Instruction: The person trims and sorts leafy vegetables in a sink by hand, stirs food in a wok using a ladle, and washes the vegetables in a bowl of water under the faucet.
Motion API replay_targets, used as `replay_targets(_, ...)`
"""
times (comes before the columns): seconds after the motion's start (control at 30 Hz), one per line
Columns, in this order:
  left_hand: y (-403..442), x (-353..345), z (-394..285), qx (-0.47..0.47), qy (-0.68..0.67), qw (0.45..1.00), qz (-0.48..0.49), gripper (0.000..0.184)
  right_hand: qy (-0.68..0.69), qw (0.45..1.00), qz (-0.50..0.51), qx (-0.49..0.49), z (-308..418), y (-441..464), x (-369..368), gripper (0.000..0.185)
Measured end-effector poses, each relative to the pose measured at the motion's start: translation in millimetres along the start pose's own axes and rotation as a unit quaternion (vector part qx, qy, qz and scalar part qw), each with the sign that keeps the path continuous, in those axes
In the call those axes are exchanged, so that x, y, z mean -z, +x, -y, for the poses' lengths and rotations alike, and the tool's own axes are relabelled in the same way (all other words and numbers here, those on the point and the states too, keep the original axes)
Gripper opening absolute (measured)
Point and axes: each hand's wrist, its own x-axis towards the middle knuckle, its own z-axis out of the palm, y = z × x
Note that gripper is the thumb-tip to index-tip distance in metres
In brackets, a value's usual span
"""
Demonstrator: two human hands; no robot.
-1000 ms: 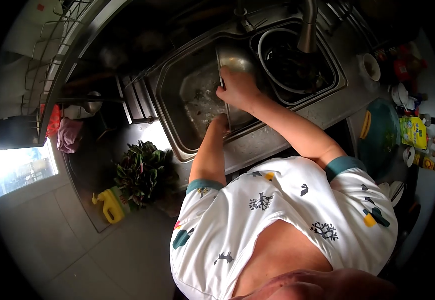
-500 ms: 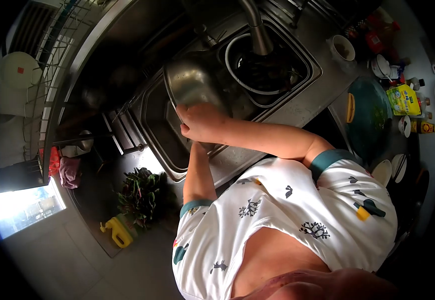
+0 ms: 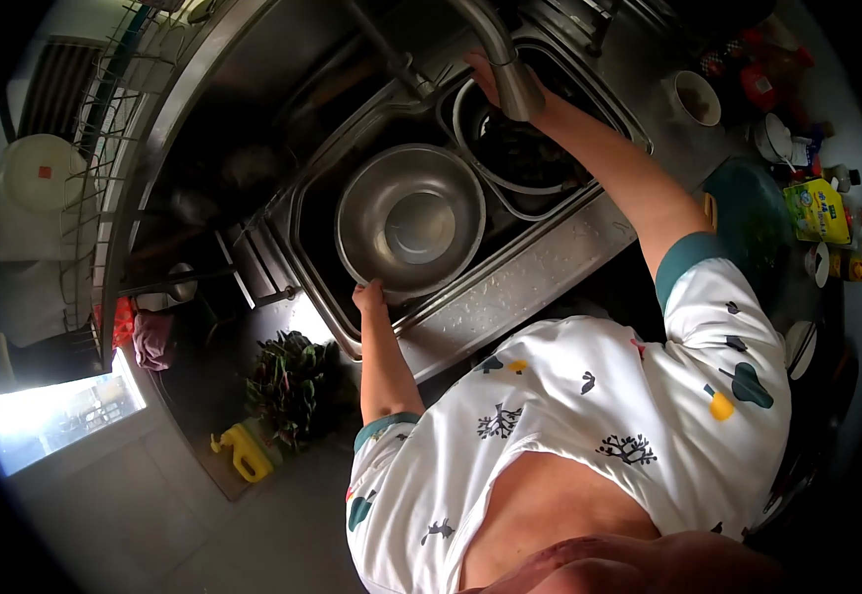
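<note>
My left hand (image 3: 368,294) is closed on the near rim of a wide stainless steel basin (image 3: 361,233). The basin sits upright in the left sink bowl, with a bright patch on its bottom. My right hand (image 3: 485,79) reaches behind the faucet spout (image 3: 521,94), its fingers stretched out to the left of it. The spout covers part of this hand, so whether they touch is hard to tell. Below the spout, a white-rimmed pot (image 3: 465,139) with dark contents stands in the right sink bowl.
Leafy greens (image 3: 292,391) and a yellow jug (image 3: 243,453) lie left of the sink. A wire dish rack (image 3: 104,148) hangs at far left. On the right are a small bowl (image 3: 696,98), a yellow packet (image 3: 815,210) and a dark green round board or tray (image 3: 748,223).
The basin has gone from tilted to level in the left bowl. My right hand has left the basin and moved up and right to the faucet. My left hand stays at the rim.
</note>
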Motion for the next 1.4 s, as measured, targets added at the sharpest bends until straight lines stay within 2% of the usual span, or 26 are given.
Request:
replay_targets(0.1,12,-10,17,-0.018,-0.012,0.998,-0.051,0.017,-0.200,0.973,0.044,0.104,0,49,-10,0.034)
replay_targets(0.13,6,-9,12,0.003,0.012,1.000,-0.026,0.016,-0.348,0.927,0.052,0.131,10,57,-12,0.032)
replay_targets(0.2,4,-15,9,0.018,-0.033,0.999,-0.032,0.020,-0.476,0.866,0.094,0.122,6,52,-18,0.030)
replay_targets(0.3,-9,-26,2,0.054,-0.065,0.995,-0.052,0.016,-0.466,0.869,0.160,0.052,9,38,-11,0.024)
replay_targets(0.37,-6,-24,7,0.079,-0.043,0.994,-0.057,0.015,-0.228,0.960,0.157,0.048,-8,36,-6,0.025)
replay_targets(0.47,6,-11,10,0.111,-0.023,0.993,-0.011,0.020,0.002,0.989,0.150,-0.016,11,31,11,0.026)
replay_targets(0.5,-10,-29,-3,0.011,0.038,0.990,-0.135,0.022,0.046,0.988,0.144,-0.039,21,23,21,0.026)
replay_targets(0.53,-27,-43,-17,-0.091,0.096,0.957,-0.256,0.025,0.054,0.988,0.135,-0.052,30,19,30,0.027)
replay_targets(0.6,-39,-55,-40,-0.260,0.231,0.890,-0.294,0.029,0.017,0.989,0.103,-0.105,65,1,47,0.029)
replay_targets(0.63,-54,-73,-54,-0.322,0.126,0.912,-0.221,0.025,0.021,0.984,0.093,-0.149,79,-11,51,0.030)
replay_targets(0.67,-72,-97,-68,-0.377,0.098,0.909,-0.146,0.020,0.031,0.976,0.072,-0.203,74,-28,47,0.027)
replay_targets(0.7,-82,-123,-74,-0.337,0.012,0.940,-0.053,0.015,0.130,0.934,0.090,-0.321,85,-45,43,0.025)
replay_targets(0.73,-109,-154,-92,-0.343,0.069,0.937,0.011,0.014,0.226,0.868,0.102,-0.430,98,-62,40,0.024)
replay_targets(0.77,-130,-186,-104,-0.359,0.031,0.928,0.099,0.013,0.280,0.832,0.087,-0.471,102,-76,33,0.024)
replay_targets(0.8,-150,-212,-118,-0.370,0.077,0.915,0.140,0.014,0.334,0.792,0.070,-0.506,100,-88,23,0.025)
replay_targets(0.87,-154,-261,-128,-0.404,0.048,0.897,0.175,0.015,0.343,0.782,0.004,-0.521,92,-103,9,0.022)
replay_targets(0.93,-143,-296,-134,-0.429,0.077,0.880,0.187,0.017,0.314,0.832,0.055,-0.454,97,-113,14,0.026)
replay_targets(0.97,-150,-310,-145,-0.433,0.108,0.870,0.210,0.022,0.244,0.859,0.096,-0.439,96,-116,19,0.023)
replay_targets(1.0,-133,-327,-140,-0.418,0.123,0.867,0.241,0.029,0.019,0.933,0.129,-0.336,101,-117,38,0.015)
replay_targets(1.07,-122,-352,-127,-0.544,0.260,0.760,0.243,0.041,-0.196,0.942,0.043,-0.270,99,-129,72,0.021)
replay_targets(1.13,-150,-371,-143,-0.546,0.339,0.732,0.227,0.054,-0.319,0.914,0.057,-0.243,76,-140,107,0.031)
replay_targets(1.17,-129,-385,-128,-0.551,0.346,0.728,0.217,0.077,-0.333,0.898,0.098,-0.272,75,-144,117,0.031)
replay_targets(1.27,-120,-413,-101,-0.381,0.408,0.815,0.157,0.091,-0.335,0.859,0.204,-0.330,70,-149,122,0.030)
replay_targets(1.3,-118,-416,-96,-0.313,0.498,0.797,0.139,0.100,-0.322,0.849,0.254,-0.332,59,-150,115,0.029)
replay_targets(1.33,-116,-419,-91,-0.336,0.567,0.742,0.127,0.094,-0.309,0.837,0.306,-0.333,47,-151,113,0.029)
replay_targets(1.4,-118,-418,-85,-0.316,0.498,0.792,0.156,0.075,-0.271,0.892,0.251,-0.260,66,-141,106,0.026)
